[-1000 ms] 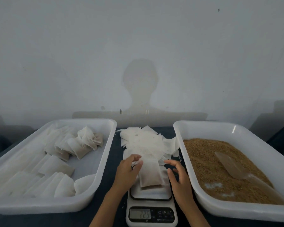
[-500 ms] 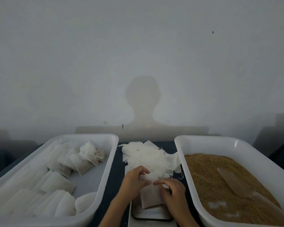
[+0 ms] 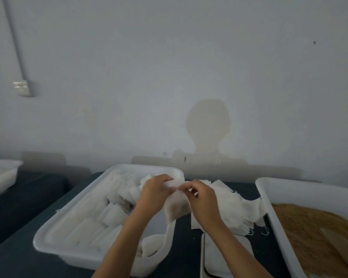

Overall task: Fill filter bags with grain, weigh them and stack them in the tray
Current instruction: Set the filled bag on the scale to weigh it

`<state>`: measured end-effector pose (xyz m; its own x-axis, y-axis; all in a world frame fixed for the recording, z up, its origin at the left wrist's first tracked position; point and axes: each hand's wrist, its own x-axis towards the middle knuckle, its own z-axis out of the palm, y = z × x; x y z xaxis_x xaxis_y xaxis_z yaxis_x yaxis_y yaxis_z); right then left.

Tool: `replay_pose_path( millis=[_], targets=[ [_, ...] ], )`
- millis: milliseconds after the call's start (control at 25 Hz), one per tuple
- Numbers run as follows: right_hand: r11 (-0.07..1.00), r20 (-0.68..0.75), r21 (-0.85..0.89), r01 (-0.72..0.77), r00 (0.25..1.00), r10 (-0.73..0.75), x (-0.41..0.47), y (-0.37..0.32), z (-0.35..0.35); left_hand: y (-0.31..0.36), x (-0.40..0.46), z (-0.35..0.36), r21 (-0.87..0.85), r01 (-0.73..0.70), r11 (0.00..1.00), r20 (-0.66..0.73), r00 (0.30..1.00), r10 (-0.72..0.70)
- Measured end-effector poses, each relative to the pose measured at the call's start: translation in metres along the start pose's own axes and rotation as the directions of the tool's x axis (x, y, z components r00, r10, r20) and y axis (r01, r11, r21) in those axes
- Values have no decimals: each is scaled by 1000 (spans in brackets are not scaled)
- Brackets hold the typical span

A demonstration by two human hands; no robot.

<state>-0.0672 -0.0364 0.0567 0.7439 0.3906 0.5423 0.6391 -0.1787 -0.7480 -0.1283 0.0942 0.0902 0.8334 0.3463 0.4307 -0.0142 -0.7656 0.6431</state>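
The white digital kitchen scale [image 3: 225, 257] was cut off by the bottom edge, its display unseen. The white plastic tray of brown grain [image 3: 309, 197] was cropped at the right. The small white filter bag [image 3: 177, 209] was blurred, its top hidden by fingers. A white tub [image 3: 2, 175] was clipped at the left.

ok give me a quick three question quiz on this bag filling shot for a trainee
1. True or false: the filled bag lies on the scale.
2. Which tray holds loose grain? A) left tray B) right tray
3. Fill in: the left hand and right hand both hold the bag by its ____ edge.

Key: 1 false, it is held up between the two trays; 2 B; 3 top.
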Motion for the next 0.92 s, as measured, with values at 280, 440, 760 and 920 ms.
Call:
replay_pose_path(
  millis=[280,440,760,920],
  targets=[
    [972,291,-205,-117,941,175,23,-7,107,-101,-1,-30,223,339,914,104,924,-369],
    [929,447,-357,-94,856,259,21,-3,142,-128,-10,-25,421,295,858,246,873,-421],
    [925,778,-245,-290,510,366,17,-7,137,-134,-10,-24,810,141,570,155,885,-439],
    [982,735,-82,-173,654,177,23,-14,107,-105,5,-20,782,242,575,-3,923,-384]
  ],
)
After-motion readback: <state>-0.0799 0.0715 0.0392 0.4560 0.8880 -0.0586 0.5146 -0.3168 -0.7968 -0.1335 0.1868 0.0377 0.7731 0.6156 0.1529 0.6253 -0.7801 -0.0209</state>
